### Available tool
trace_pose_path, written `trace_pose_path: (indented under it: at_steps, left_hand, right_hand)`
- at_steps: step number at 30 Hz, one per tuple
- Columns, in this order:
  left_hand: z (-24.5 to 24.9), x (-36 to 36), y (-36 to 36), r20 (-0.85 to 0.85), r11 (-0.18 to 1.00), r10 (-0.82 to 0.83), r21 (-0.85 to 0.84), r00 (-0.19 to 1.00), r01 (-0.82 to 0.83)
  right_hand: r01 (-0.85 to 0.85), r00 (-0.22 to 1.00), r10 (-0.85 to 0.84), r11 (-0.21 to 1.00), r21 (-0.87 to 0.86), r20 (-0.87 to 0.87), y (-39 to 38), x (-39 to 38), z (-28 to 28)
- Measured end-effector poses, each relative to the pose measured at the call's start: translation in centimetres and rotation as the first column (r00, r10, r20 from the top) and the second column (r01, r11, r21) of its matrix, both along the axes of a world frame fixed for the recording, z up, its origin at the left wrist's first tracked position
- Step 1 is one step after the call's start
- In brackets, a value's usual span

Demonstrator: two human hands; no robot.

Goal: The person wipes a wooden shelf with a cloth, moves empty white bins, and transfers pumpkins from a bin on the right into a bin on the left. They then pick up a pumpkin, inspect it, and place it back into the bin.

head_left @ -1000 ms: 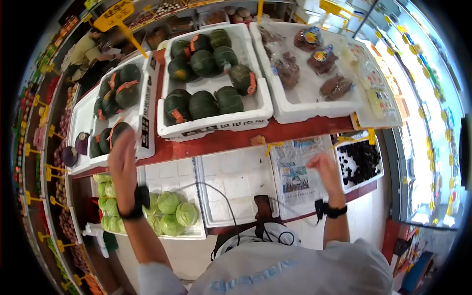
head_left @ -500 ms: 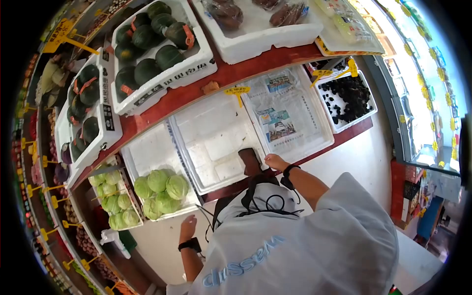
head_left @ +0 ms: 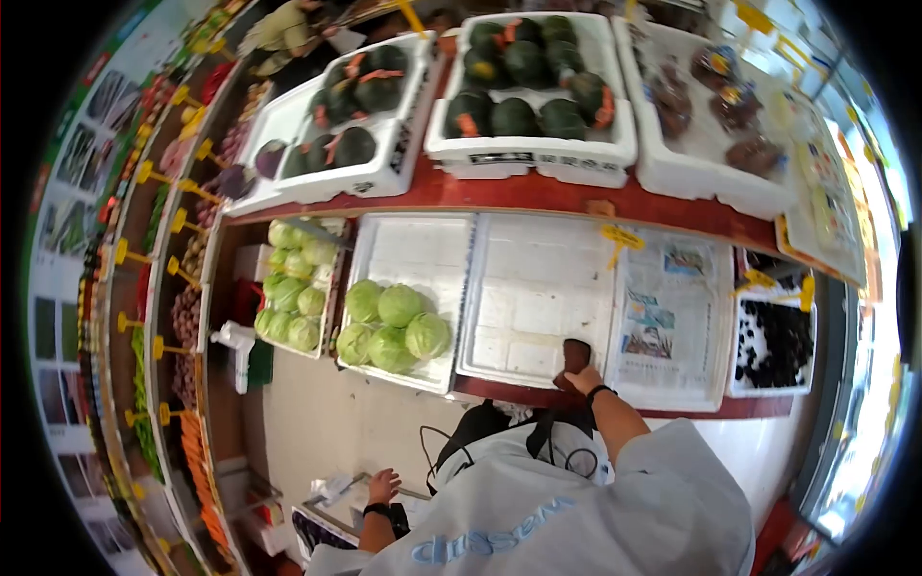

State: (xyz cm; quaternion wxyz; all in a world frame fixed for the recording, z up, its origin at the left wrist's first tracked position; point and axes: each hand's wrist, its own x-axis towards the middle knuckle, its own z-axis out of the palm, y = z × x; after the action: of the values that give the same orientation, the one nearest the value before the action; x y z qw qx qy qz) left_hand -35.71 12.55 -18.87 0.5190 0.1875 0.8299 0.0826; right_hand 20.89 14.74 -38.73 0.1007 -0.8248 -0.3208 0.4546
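Note:
My right hand [head_left: 582,381] is at the front right corner of the middle white foam tray [head_left: 538,245], its fingers closed at the lower end of a dark brown, flat, elongated object [head_left: 575,355] whose kind I cannot make out. The object lies partly over the tray's front edge. My left hand [head_left: 383,486] hangs low at the left of my body, fingers apart and holding nothing. Left of the tray, several green cabbages [head_left: 399,307] sit in another foam tray. To its right is a tray lined with newspaper [head_left: 672,307].
Dark green squash [head_left: 523,62] fill foam boxes on the red upper shelf [head_left: 519,194]. Bagged brown produce [head_left: 735,96] is beside them. A box of black fungus-like pieces [head_left: 773,341] stands at right. At left are produce racks [head_left: 173,317] and a person [head_left: 283,34].
The view has turned and shifted left. My right hand has moved from beside the brown object onto its lower end. My left hand has shifted down, away from the cabbage tray.

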Motion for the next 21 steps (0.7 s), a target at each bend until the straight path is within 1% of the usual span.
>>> trace_pose_path:
  at_steps: [1,2,4,5,6,7,8,9,10,11,12,13,14,15,16,17,18,19,20,21]
  left_hand:
    - [0.3,-0.7,-0.3,0.003,0.997,0.004,0.076,1.0,-0.004]
    - [0.8,-0.8,0.6,0.005,0.99,-0.025,0.141,1.0,0.024]
    - [1.2,-1.0,2.2,-0.006,0.982,-0.007,0.19,1.0,0.008]
    - [0.9,-1.5,3.0,0.001,0.971,-0.031,0.236,1.0,0.03]
    - [0.7,-1.7,3.9,0.009,0.958,-0.055,0.282,0.998,0.05]
    - [0.4,-1.8,4.8,0.025,0.957,-0.04,0.288,0.999,0.031]
    - [0.2,-1.7,6.0,0.041,0.949,-0.07,0.311,0.997,0.054]
    - [-0.1,-1.8,7.3,0.055,0.939,-0.102,0.334,0.993,0.078]
    - [-0.3,-1.8,8.5,0.07,0.938,-0.092,0.34,0.993,0.063]
    - [-0.5,-1.9,9.7,0.077,0.927,-0.163,0.353,0.984,0.126]
    - [-0.8,-2.4,10.9,0.081,0.91,-0.239,0.366,0.968,0.194]
    - [-1.1,-3.0,12.0,0.093,0.909,-0.243,0.369,0.966,0.193]
    - [-1.5,-3.6,13.2,0.08,0.887,-0.3,0.39,0.95,0.248]
    - [-2.0,-4.1,14.4,0.068,0.861,-0.361,0.408,0.93,0.304]
    - [-2.7,-4.5,15.5,0.062,0.833,-0.42,0.423,0.905,0.358]
    - [-2.5,-4.6,16.5,0.057,0.804,-0.464,0.445,0.884,0.394]
    - [-3.3,-5.3,17.3,0.059,0.778,-0.516,0.45,0.854,0.439]
    - [-4.0,-5.8,18.1,0.1,0.77,-0.528,0.476,0.843,0.426]
    - [-5.8,-6.6,18.8,0.128,0.753,-0.556,0.496,0.822,0.432]
    - [-5.9,-6.5,19.6,0.131,0.733,-0.585,0.508,0.8,0.453]
  right_hand:
    - [0.006,0.999,-0.006,1.0,-0.013,0.033,0.8,-0.9,0.1]
    - [0.046,0.997,-0.043,0.998,-0.036,0.068,0.5,-1.1,-0.5]
    - [0.078,0.996,-0.079,0.997,0.016,0.044,0.1,-1.3,-2.0]
    - [0.122,0.992,-0.122,0.992,0.031,0.014,0.4,-1.4,0.9]
    - [0.107,0.994,-0.108,0.993,0.04,0.027,0.5,-1.1,0.9]
    - [0.164,0.983,-0.161,0.986,0.032,-0.087,-0.1,-0.5,1.1]
    - [0.219,0.957,-0.212,0.976,0.016,-0.2,-0.6,0.1,1.1]
    - [0.206,0.963,-0.198,0.978,0.026,-0.184,-0.8,0.4,1.5]
    - [0.357,0.88,-0.353,0.933,-0.048,-0.317,-1.1,0.6,2.0]
    - [0.488,0.752,-0.499,0.861,-0.145,-0.431,-1.4,0.5,2.8]
    - [0.501,0.752,-0.476,0.863,-0.074,-0.457,-1.8,0.4,3.3]
    - [0.536,0.726,-0.513,0.839,-0.09,-0.458,-2.0,0.2,3.9]
    - [0.575,0.696,-0.553,0.811,-0.106,-0.458,-2.3,0.1,4.7]
    - [0.623,0.695,-0.575,0.781,-0.036,-0.431,-1.9,-1.2,7.5]
    - [0.655,0.728,-0.562,0.739,0.156,-0.394,-1.8,-1.3,5.4]
    - [0.652,0.757,-0.557,0.679,0.338,-0.341,-2.8,-1.0,3.0]
    - [0.604,0.795,-0.559,0.697,0.385,-0.235,-2.6,-1.9,6.6]
    - [0.718,0.695,-0.639,0.591,0.368,-0.33,-2.8,-2.3,7.4]
    - [0.816,0.576,-0.637,0.487,0.312,-0.512,-3.2,-2.4,7.6]
    - [0.879,0.464,-0.62,0.413,0.24,-0.633,-3.3,-3.1,9.3]
